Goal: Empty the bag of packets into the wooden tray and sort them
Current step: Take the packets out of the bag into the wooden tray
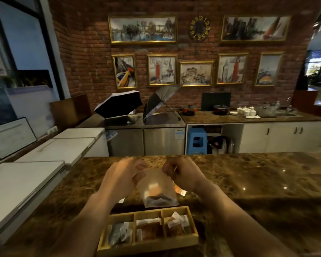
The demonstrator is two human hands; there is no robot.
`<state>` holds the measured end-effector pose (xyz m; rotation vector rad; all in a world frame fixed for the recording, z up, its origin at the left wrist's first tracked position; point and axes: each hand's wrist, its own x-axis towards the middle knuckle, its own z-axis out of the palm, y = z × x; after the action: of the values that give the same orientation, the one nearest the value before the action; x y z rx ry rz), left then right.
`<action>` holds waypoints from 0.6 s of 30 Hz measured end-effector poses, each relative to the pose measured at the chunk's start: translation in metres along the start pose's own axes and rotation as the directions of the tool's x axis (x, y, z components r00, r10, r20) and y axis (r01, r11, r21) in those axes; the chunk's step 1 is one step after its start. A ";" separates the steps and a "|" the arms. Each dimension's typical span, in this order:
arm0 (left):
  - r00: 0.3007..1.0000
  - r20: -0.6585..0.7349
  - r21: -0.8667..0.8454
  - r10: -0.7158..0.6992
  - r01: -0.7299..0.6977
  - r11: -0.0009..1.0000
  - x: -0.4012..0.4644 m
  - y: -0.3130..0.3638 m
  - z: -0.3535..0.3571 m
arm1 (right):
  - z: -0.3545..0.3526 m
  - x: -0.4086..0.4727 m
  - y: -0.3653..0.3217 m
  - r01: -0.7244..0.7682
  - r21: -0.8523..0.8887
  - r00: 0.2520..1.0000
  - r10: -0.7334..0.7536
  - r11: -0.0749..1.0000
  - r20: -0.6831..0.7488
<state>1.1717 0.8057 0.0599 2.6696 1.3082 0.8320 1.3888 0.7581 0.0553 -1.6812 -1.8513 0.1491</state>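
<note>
Bag point(157, 188) is thin clear plastic, held upright above the marble counter point(248, 175), just behind the wooden tray point(148, 245); both hands pinch its top edge, left hand point(121, 176) on the left corner, right hand point(182, 174) on the right, fingers closed on the film. Looks like the mouth is being pulled apart, though blur at the fingertips makes the exact pinch unclear. Packets point(158, 200) sit bunched at the bottom of the bag, a small dark and white cluster; load looks light, so the film hangs limp and offers no stiffness. Expect it to be slippery and crinkly, prone to sliding out of a light pinch and folding shut when tipped. Best hold, in my view: one hand keeps the rim open, the other takes a bottom corner to invert it over the tray. Tray has three compartments, all already holding packets: greyish ones left, brown middle, white and brown right. One orange packet point(180, 190) lies on the counter just right of the bag. Individual packets look small, flat, flexible; grab by an edge seam, no crush risk worth noting.
</note>
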 end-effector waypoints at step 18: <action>0.903 0.296 -0.653 -0.313 0.430 0.623 0.031 0.015 0.032 | 0.025 0.005 -0.021 -0.448 0.719 0.847 0.510 0.531 0.152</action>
<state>1.2136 0.8248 0.0500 1.7332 1.1273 0.8224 1.3585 0.7667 0.0473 -1.4900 -0.9609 0.9294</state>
